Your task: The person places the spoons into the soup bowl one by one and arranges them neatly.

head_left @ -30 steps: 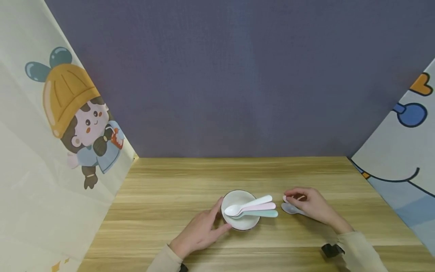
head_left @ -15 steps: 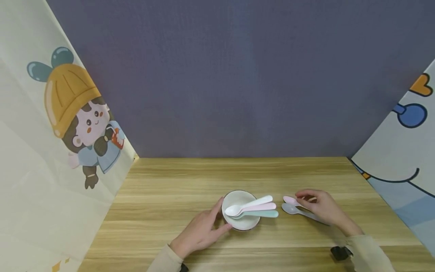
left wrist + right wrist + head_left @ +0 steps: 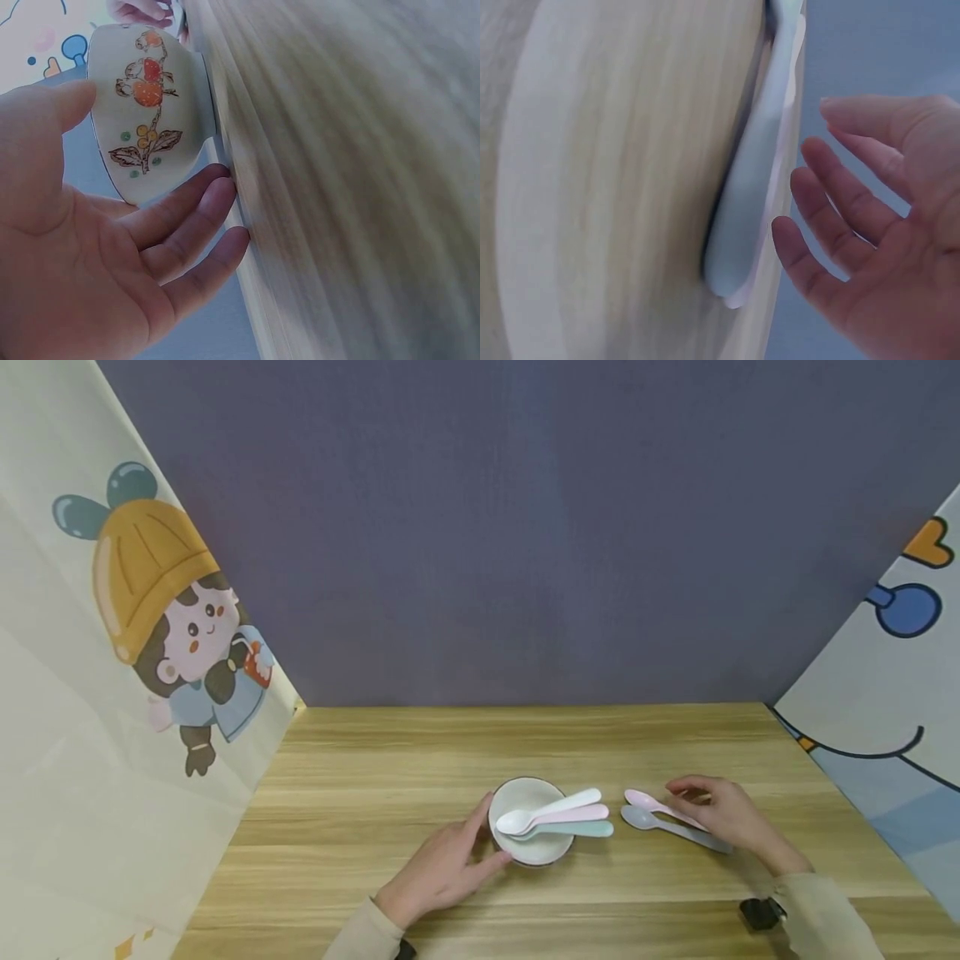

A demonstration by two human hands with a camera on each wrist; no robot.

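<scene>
Left of the lower centre, the left hand [image 3: 442,872] spreads thumb and index finger wide along the left side of a berry-printed bowl [image 3: 527,791], touching it; in its wrist view the other fingers are loose, their tips at the wooden table [image 3: 420,760].

In the bowl, a white spoon [image 3: 552,808], a pink-handled spoon [image 3: 577,815] and a mint spoon [image 3: 573,829] lie with heads together at the left, the white one on top. Their handles fan out over the rim to the right: white slanting upward, pink slightly so, mint almost level.

Right of centre, a pale pink spoon [image 3: 642,799] and a grey spoon [image 3: 675,829] lie side by side on the table, heads left, long axes running down to the lower right.

At the lower right, the right hand [image 3: 731,817] is over the pale pink spoon's handle, fingers loosely bent and apart, holding nothing; any contact is unclear. The step in hand seems to be handling these two spoons while the bowl is steadied; the next move probably calls for a narrow pinch across one handle.
</scene>
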